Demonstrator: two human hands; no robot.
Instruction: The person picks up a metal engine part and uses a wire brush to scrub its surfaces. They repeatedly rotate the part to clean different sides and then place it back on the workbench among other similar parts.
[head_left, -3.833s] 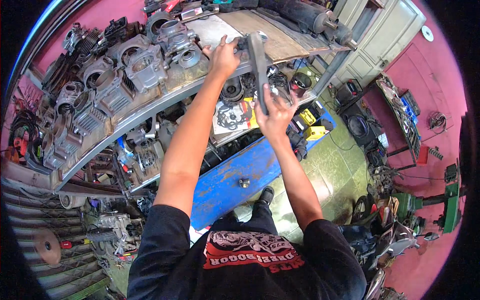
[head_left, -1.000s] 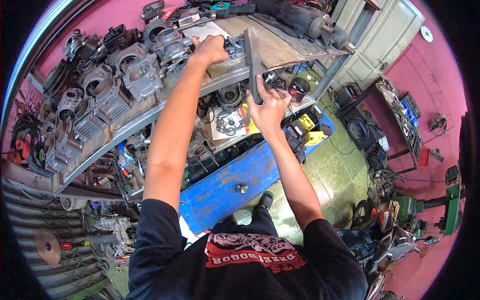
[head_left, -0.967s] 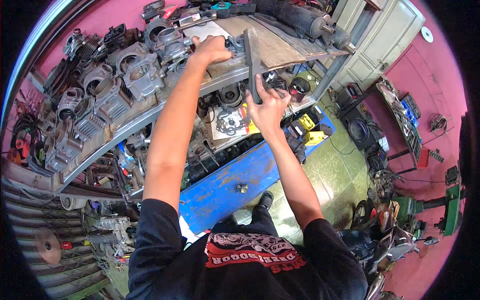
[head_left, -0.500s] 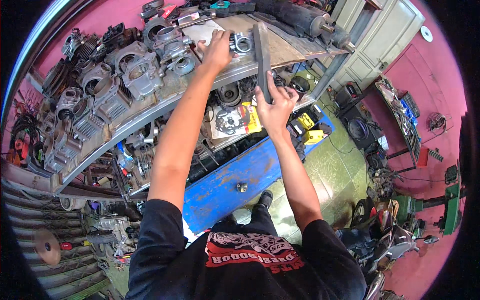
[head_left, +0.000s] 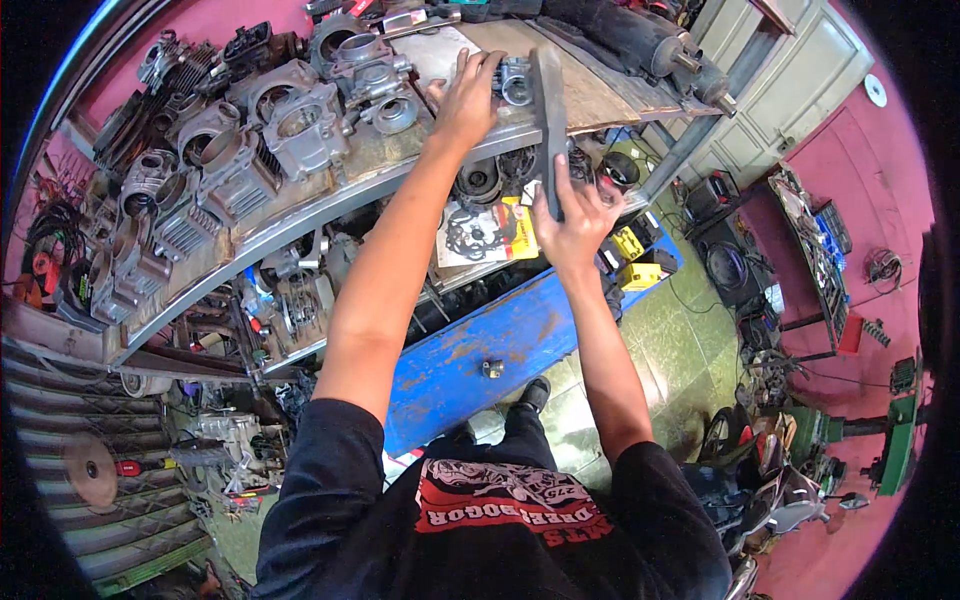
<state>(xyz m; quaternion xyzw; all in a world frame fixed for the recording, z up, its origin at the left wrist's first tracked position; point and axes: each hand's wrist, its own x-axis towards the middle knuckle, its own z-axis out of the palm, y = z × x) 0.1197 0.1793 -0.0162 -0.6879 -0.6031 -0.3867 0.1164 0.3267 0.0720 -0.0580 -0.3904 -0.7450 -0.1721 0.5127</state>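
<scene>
My left hand (head_left: 468,104) reaches over the bench top and closes around the left side of a small silver carburetor (head_left: 516,84), whose round opening shows. Its thumb is partly hidden, and the outer fingers stand apart. In my right hand (head_left: 577,222) is the lower end of a long, flat, dark grey bar (head_left: 549,110). The bar stands steeply across the bench's front edge, just right of the carburetor, with its index finger laid along it.
Metal engine cylinders and housings (head_left: 300,125) crowd the bench's left side. Exhaust mufflers (head_left: 650,40) lie at the back right. Below are a gasket packet (head_left: 480,238), yellow boxes (head_left: 640,275) and a blue metal surface (head_left: 480,350) bearing a small part (head_left: 492,369).
The view has shifted slightly, so the whole scene sits further right. Both hands keep their places at the carburetor and the bar.
</scene>
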